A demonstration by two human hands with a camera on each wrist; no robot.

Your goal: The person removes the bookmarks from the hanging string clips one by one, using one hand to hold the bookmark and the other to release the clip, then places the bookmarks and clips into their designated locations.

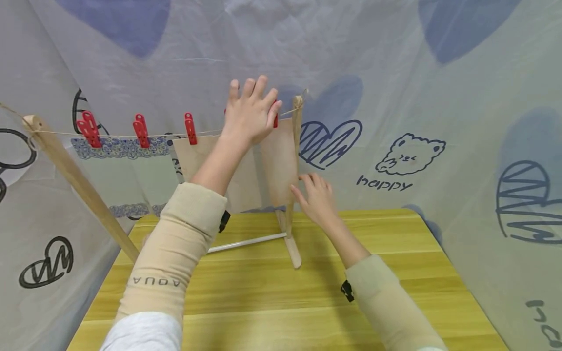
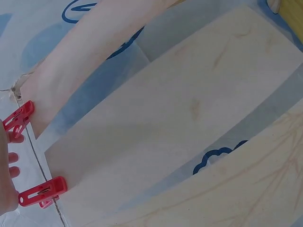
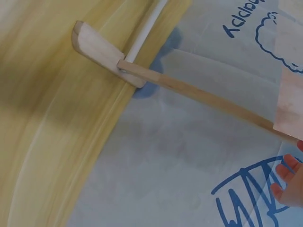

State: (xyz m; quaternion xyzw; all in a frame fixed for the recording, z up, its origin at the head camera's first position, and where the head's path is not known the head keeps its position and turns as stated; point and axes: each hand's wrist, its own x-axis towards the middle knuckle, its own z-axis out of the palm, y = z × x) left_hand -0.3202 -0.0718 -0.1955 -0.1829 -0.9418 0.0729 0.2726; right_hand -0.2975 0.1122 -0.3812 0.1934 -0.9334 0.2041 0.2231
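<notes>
My left hand (image 1: pixel 251 114) is raised at the right end of a string. Its thumb and index finger seem to pinch a red clothespin (image 2: pixel 19 118), mostly hidden in the head view; the other fingers are spread. A second red clothespin (image 2: pixel 43 191) is on the string beside that hand. Beige sheets hang below: one behind my left forearm (image 1: pixel 239 180), another sheet (image 1: pixel 279 163) against the right wooden post (image 1: pixel 290 214). My right hand (image 1: pixel 317 197) is by this sheet's lower right edge, fingers extended and apart; whether it touches the sheet is unclear.
More red clothespins, including one clothespin (image 1: pixel 190 128), sit along the string to the left. A sheet with blue patterned borders (image 1: pixel 127 148) hangs there by the left post (image 1: pixel 83 187). A white rod (image 1: pixel 248 242) runs low above the wooden table (image 1: pixel 272 312).
</notes>
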